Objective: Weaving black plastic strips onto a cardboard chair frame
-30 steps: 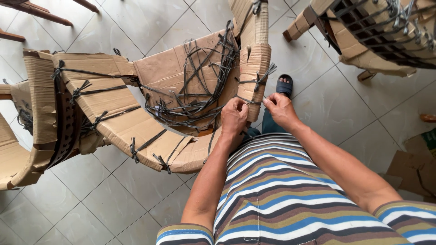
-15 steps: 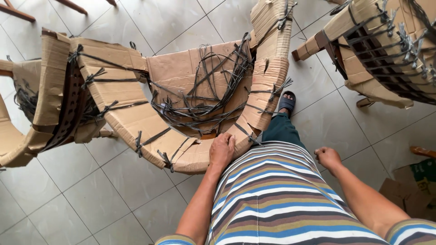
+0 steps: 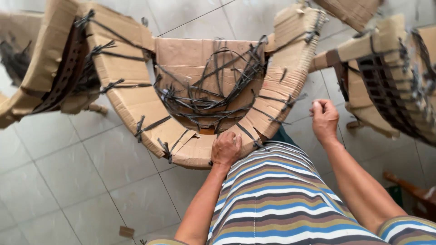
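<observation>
We take the cardboard-wrapped chair [image 3: 200, 104] in front of us as our landmark: a curved frame bundled in brown cardboard and bound with dark plastic straps [image 3: 206, 93]. Our left hand [image 3: 226, 148] rests on the chair's near edge, fingers curled down over the cardboard rim and gripping it where a strap end pokes out. Our right hand [image 3: 324, 119] is off to the right of the chair, just beyond its right arm, raised clear of the cardboard and closed into a fist; we cannot tell whether it holds a strap end, since nothing shows between the fingers. A loose tangle of straps lies across the middle of the chair, while tighter bands cross both arms with their cut ends sticking up. Judging by this, the wrapping looks largely on and tied at many points, but the slack loops in the middle suggest the binding there is unfinished. Left of the chair sits another wrapped chair [image 3: 50, 68], and to the right a third bundle [image 3: 390, 77] stands on the pale tiled floor [image 3: 91, 181]. Our striped shirt [image 3: 281, 199] fills the view below the chair.
</observation>
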